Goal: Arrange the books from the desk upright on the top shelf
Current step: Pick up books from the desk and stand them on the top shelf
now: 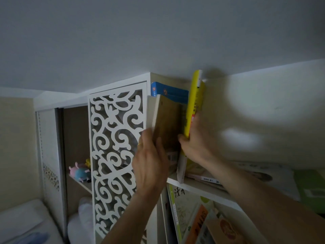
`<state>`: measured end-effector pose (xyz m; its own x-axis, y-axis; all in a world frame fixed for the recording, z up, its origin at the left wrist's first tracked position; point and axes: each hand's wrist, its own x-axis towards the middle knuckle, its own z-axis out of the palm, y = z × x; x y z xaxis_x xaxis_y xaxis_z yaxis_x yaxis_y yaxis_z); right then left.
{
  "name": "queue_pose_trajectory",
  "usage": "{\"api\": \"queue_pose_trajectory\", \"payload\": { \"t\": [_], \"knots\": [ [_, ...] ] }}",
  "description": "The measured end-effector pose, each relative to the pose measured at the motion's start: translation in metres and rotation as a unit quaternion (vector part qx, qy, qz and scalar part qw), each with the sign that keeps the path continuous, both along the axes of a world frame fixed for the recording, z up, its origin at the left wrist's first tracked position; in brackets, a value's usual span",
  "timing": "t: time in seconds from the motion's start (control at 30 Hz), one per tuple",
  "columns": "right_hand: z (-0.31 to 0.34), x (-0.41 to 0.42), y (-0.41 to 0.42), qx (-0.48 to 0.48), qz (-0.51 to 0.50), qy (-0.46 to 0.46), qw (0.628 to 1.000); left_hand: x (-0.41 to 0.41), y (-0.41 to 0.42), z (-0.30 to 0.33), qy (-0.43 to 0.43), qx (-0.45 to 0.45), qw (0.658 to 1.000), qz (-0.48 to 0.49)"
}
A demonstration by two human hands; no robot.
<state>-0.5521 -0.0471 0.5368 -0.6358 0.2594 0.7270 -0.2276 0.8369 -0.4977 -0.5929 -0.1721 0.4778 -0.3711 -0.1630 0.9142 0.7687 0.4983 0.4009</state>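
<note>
Both forearms reach up: left hand grips a tan book upright on the top shelf, right hand clasps a yellow book just beside it.

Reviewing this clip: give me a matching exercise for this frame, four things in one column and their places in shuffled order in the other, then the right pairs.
Things:
1. yellow book
2. tan book
3. blue books
4. plush toy

Places:
A. on a shelf to the left of the white fretwork panel
B. upright on the top shelf, held by the right hand
C. at the back of the top shelf, behind the tan book
D. tilted, gripped by the left hand

Pairs: 1-B, 2-D, 3-C, 4-A
</note>
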Motion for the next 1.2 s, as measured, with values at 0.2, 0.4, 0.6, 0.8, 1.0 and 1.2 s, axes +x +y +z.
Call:
{"api": "queue_pose_trajectory", "payload": {
  "t": [0.2, 0.4, 0.6, 0.8, 1.0, 1.2],
  "knots": [
    [-0.007, -0.023, -0.020, 0.035, 0.149, -0.129, 0.980, 0.035, -0.049, 0.000, 0.031, 0.091, 0.995, 0.035],
    [-0.031, -0.034, -0.010, 0.081, 0.134, -0.170, 0.973, 0.061, -0.090, -0.004, 0.002, 0.146, 0.987, 0.070],
    [-0.026, -0.018, -0.012, 0.050, 0.141, -0.146, 0.978, 0.077, -0.095, -0.013, 0.029, 0.126, 0.989, 0.065],
    [-0.022, 0.030, -0.016, -0.127, 0.142, -0.020, 0.981, 0.087, -0.075, -0.012, 0.004, 0.146, 0.989, -0.020],
    [0.002, 0.088, -0.038, -0.217, 0.303, -0.101, 0.922, 0.096, -0.012, 0.000, 0.016, 0.035, 0.984, -0.172],
    [0.004, 0.100, 0.012, -0.399, 0.111, 0.048, 0.909, 0.084, 0.005, 0.002, -0.173, -0.179, 0.843, -0.477]
  ]
}}
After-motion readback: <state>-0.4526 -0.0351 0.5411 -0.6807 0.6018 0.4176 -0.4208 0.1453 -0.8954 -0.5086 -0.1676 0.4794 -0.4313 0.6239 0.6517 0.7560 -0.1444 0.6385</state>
